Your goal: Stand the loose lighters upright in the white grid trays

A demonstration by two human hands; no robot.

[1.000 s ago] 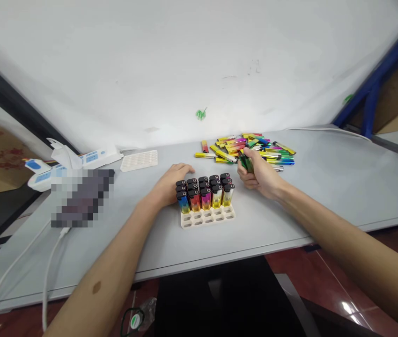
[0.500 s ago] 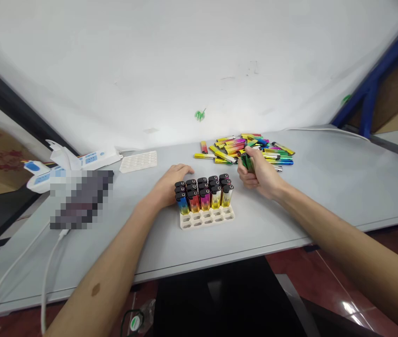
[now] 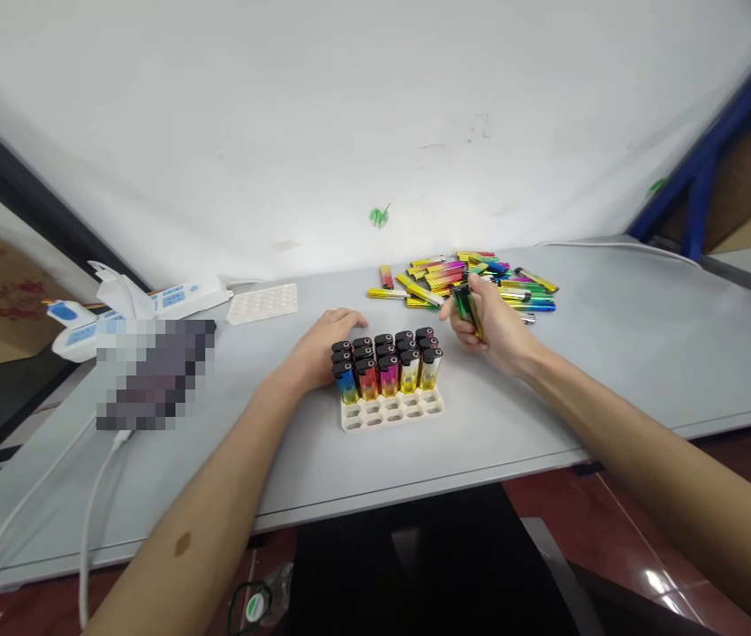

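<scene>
A white tray (image 3: pixel 394 419) with oval slots stands near the table's front edge. Several black-topped lighters (image 3: pixel 388 375) are upright in its back rows, and the two front rows of slots hold nothing. My left hand (image 3: pixel 334 346) rests behind the tray's left end, fingers stretched out, partly hidden by the lighters. To the right, my right hand (image 3: pixel 485 320) is closed round a green lighter (image 3: pixel 466 309), held above the table. Just behind that hand, a loose pile of shiny coloured lighters (image 3: pixel 442 276) lies by the wall.
An unused-looking white tray (image 3: pixel 262 303) lies at the back left. Beside it are a power strip (image 3: pixel 173 299) with plugs, a blurred dark device (image 3: pixel 156 375) and white cables (image 3: pixel 87 521). The white wall (image 3: pixel 322 132) rises behind the grey table (image 3: pixel 548 424).
My right hand has turned slightly, so the green lighter in it shows more and stands more upright. My left hand has kept its place behind the tray.
</scene>
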